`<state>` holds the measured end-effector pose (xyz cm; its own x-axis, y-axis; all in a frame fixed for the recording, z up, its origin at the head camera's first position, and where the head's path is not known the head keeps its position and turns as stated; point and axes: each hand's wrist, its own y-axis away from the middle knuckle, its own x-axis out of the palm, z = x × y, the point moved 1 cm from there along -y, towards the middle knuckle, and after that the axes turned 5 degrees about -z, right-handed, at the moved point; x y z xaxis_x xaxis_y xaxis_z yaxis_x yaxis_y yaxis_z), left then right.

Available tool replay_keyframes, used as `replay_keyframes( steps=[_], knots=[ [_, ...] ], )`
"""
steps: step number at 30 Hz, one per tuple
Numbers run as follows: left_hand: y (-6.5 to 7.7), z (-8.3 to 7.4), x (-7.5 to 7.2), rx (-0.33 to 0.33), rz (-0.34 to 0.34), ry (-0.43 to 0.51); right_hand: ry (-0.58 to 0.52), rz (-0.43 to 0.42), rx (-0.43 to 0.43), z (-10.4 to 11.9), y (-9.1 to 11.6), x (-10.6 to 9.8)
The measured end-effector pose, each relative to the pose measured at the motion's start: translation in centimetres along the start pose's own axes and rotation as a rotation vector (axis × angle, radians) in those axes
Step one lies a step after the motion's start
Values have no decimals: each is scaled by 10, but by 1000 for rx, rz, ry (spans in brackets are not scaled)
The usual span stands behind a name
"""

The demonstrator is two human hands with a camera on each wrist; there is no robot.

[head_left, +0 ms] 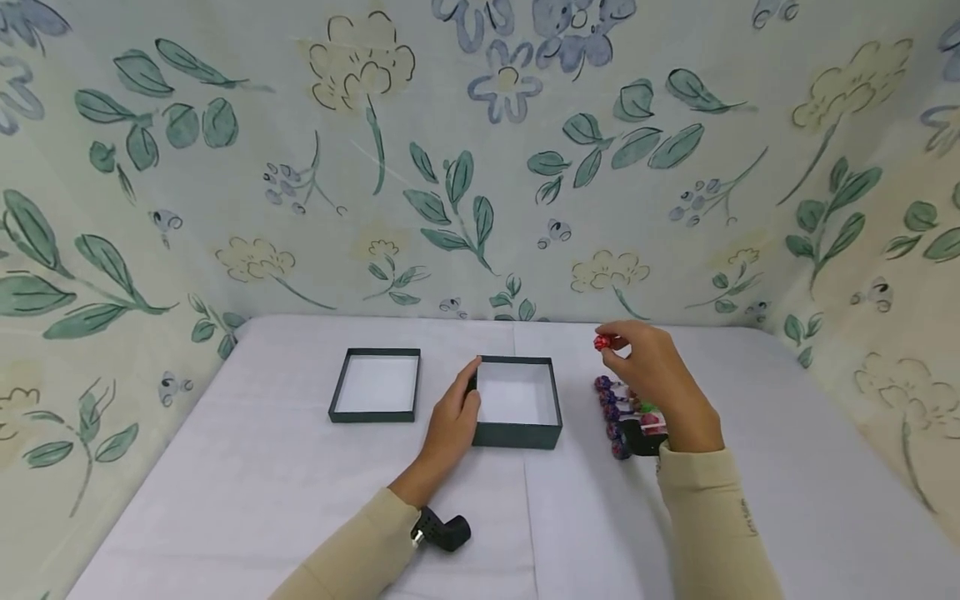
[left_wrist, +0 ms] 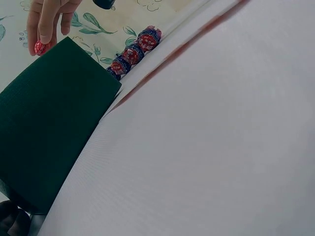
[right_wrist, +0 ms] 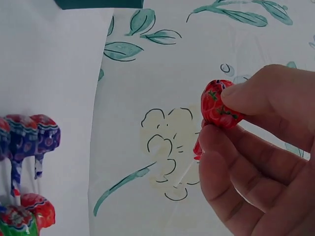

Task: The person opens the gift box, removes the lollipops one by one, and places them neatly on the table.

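Note:
My right hand (head_left: 648,362) pinches a red-wrapped lollipop (right_wrist: 220,104) between thumb and fingers, raised over the back right of the table. Most of its stick is hidden by the fingers. My left hand (head_left: 452,408) rests against the left side of a dark green box (head_left: 517,435), its fingers fairly straight along the wall. The box is open, with a white inside. Below my right hand lies a row of lollipops in blue-and-red wrappers (head_left: 611,417), beside red and green ones (right_wrist: 19,219).
A shallow green-edged lid (head_left: 373,385) lies to the left of the box, white inside up. A white cloth (head_left: 225,500) covers the table. Behind and at both sides hangs a flower-printed curtain (head_left: 480,208). A black wrist camera (head_left: 444,531) is strapped to the left wrist.

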<state>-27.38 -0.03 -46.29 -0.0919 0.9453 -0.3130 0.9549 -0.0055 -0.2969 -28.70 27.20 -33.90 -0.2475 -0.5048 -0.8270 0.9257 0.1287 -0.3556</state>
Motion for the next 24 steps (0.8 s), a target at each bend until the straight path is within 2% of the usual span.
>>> replay_keyframes(
  steps=[12, 24],
  knots=[
    [0, -2, 2, -18, 12, 0, 2, -35, 79, -24, 3, -6],
    [0, -4, 0, -18, 9, 0, 25, 1, 150, -45, 6, 1]
  ],
)
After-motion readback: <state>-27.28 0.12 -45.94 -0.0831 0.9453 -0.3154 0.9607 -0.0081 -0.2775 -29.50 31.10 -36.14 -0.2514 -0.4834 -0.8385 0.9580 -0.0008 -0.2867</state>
